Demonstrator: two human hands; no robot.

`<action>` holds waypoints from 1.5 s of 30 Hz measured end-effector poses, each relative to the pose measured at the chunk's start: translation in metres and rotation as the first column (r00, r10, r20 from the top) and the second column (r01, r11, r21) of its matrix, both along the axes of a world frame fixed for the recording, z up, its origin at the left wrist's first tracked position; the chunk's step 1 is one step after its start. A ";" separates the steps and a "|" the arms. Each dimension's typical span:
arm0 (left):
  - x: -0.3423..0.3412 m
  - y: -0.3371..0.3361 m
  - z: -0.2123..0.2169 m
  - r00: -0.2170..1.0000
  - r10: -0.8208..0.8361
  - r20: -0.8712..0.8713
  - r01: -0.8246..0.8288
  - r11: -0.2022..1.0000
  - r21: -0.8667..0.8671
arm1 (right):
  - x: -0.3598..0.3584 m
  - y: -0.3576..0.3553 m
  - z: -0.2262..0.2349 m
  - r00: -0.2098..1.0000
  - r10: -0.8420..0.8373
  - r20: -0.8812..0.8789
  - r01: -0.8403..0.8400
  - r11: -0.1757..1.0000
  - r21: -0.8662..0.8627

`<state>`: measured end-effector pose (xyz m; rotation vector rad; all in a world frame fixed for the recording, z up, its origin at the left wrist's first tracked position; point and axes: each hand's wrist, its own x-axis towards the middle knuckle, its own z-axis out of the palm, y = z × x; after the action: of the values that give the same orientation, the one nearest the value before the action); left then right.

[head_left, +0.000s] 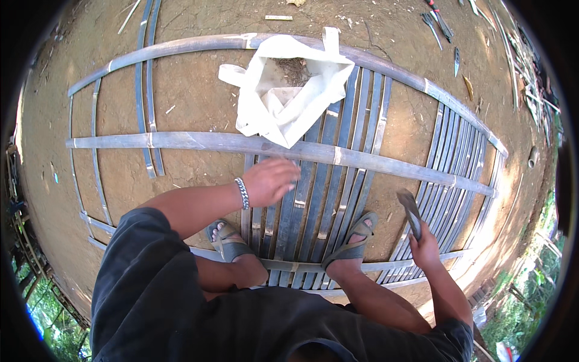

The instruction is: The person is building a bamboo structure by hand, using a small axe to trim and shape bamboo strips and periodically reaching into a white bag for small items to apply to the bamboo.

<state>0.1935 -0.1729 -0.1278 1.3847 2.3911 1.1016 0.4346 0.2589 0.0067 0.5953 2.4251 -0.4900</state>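
My left hand (272,182), with a chain bracelet at the wrist, is held over the near side of the middle bamboo pole (205,141). Its fingers are curled together, and whatever they pinch is too small to make out. In my right hand (425,246), off to the right, is a short dark tool (411,212) with a brownish, blunt-looking end pointing up and away from me. Its exact kind is unclear. Just beyond my left hand, an open white cloth bag (250,108) with loop handles lies across the poles, small brown bits inside it.
Bamboo slats (329,199) lie side by side under the poles between my sandalled feet. More slats (443,175) are grouped at the right, and two long strips (140,90) cross the left part. Pliers (443,27) and a knife-like tool (456,62) lie on the dirt at the far right.
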 end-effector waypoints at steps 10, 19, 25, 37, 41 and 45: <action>-0.141 0.083 0.010 0.662 0.670 0.336 -0.639 0.739 -0.214 | 0.183 0.011 0.007 0.893 -0.432 0.127 0.408 0.895 0.178; -0.172 0.108 -0.052 0.758 0.652 -0.009 -0.609 0.703 -0.366 | 0.171 -0.017 -0.006 0.900 -0.349 0.262 0.351 0.935 0.041; -0.175 0.120 -0.046 0.748 0.655 0.104 -0.478 0.641 -0.601 | 0.180 -0.022 -0.005 0.885 -0.360 0.295 0.360 0.931 0.057; -0.168 0.104 -0.022 0.796 0.601 -0.077 -0.597 0.757 -0.267 | 0.154 -0.006 -0.004 0.899 -0.375 0.226 0.385 0.923 -0.003; -0.092 0.094 0.039 0.903 0.395 0.171 -0.415 0.904 0.106 | 0.120 -0.003 0.005 0.932 -0.271 0.240 0.274 0.962 0.022; -0.003 0.064 0.032 0.896 0.148 0.419 -0.217 0.968 0.122 | 0.059 -0.015 0.018 0.884 -0.306 0.354 0.350 0.934 -0.067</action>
<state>0.1908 -0.1090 -0.0954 0.8641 2.1908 1.4994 0.4937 0.2440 0.0246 0.9589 1.9554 -0.6221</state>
